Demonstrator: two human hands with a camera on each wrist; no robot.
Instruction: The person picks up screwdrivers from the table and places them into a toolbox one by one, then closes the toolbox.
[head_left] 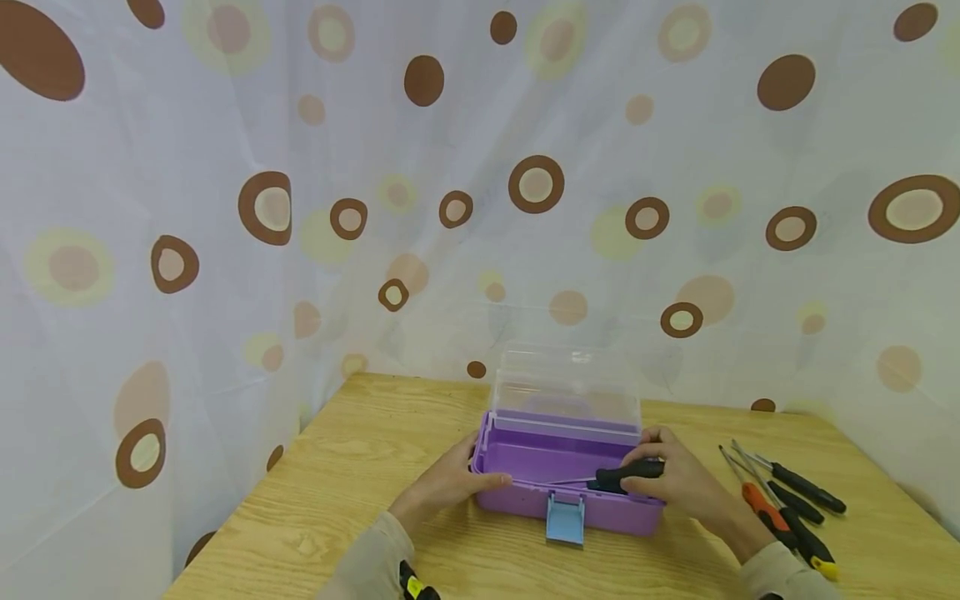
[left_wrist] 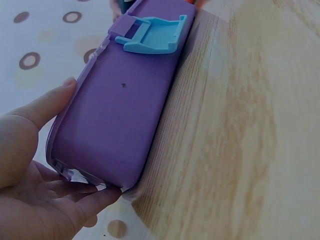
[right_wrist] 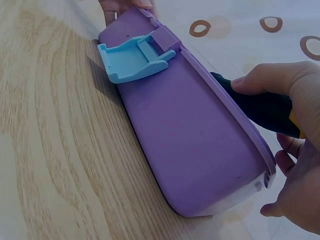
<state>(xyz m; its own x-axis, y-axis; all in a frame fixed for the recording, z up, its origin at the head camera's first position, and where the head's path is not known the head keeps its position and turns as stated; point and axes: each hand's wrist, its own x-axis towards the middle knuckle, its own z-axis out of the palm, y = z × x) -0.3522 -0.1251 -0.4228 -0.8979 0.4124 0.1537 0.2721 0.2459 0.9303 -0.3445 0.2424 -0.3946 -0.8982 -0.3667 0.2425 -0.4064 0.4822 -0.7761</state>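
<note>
A purple toolbox (head_left: 517,502) stands on the table, its clear lid (head_left: 566,392) raised at the back and its light blue latch (head_left: 565,521) hanging down in front. My left hand (head_left: 450,479) grips the box's left end, thumb on the front rim and fingers against the end wall. At the other end, my right hand (head_left: 678,475) holds a screwdriver (head_left: 633,472) by its black handle, with the thin shaft pointing left over the inside of the box. In the right wrist view, the handle (right_wrist: 265,110) shows behind the rim, under the thumb.
Several more screwdrivers lie on the table right of the box, among them an orange-and-black one (head_left: 767,510), one with a yellow end (head_left: 813,546) and a black-handled one (head_left: 808,485). A spotted curtain (head_left: 600,258) hangs behind the wooden table (head_left: 337,483).
</note>
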